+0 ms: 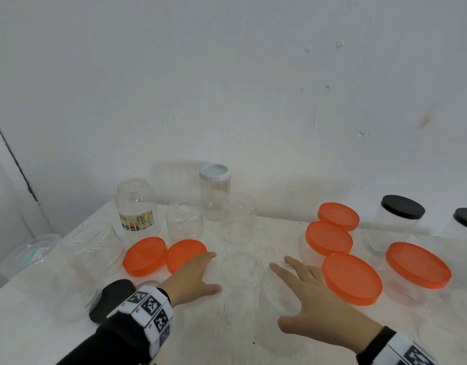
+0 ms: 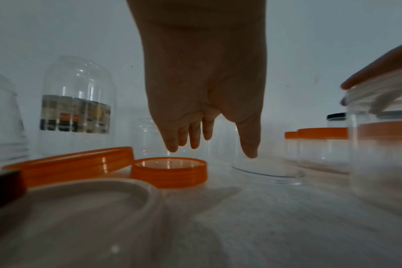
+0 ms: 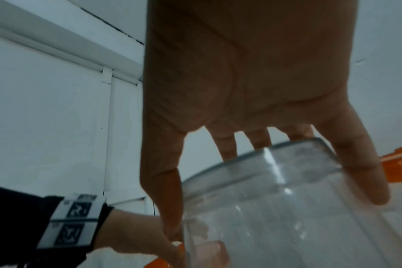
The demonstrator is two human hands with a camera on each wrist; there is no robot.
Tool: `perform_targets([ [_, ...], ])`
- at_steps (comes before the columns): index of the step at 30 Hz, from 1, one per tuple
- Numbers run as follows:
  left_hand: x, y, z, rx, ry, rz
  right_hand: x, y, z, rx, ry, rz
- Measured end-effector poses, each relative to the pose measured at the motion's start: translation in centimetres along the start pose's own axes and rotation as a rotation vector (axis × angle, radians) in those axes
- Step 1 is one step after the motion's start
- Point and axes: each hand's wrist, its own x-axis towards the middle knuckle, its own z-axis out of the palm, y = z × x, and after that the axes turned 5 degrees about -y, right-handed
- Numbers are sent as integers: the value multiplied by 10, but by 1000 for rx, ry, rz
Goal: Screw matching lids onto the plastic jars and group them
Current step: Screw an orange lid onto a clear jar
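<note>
At table (image 1: 227, 338) centre, right hand (image 1: 314, 299) fingers (image 3: 356, 163) spread on clear jar (image 1: 277, 291) (axis near upright); left hand (image 1: 193, 277) fingers (image 2: 172, 143) straight.

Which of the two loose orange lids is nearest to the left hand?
The right orange lid, at the fingers of the left hand; the other lid lies farther left.
</note>
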Motion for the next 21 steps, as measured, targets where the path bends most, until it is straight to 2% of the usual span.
perform_targets([
  [4, 16, -26, -20, 95, 27, -102, 10, 0, -21, 8, -2, -2],
  [10, 33, -48, -26, 218, 11, -183, 60, 0, -59, 16, 227, 134],
  [13, 38, -53, -24, 283, 0, -209, 95, 1, -75, -29, 295, 216],
  [21, 48, -53, -22, 387, -24, -262, 155, 13, -84, -141, 261, 367],
])
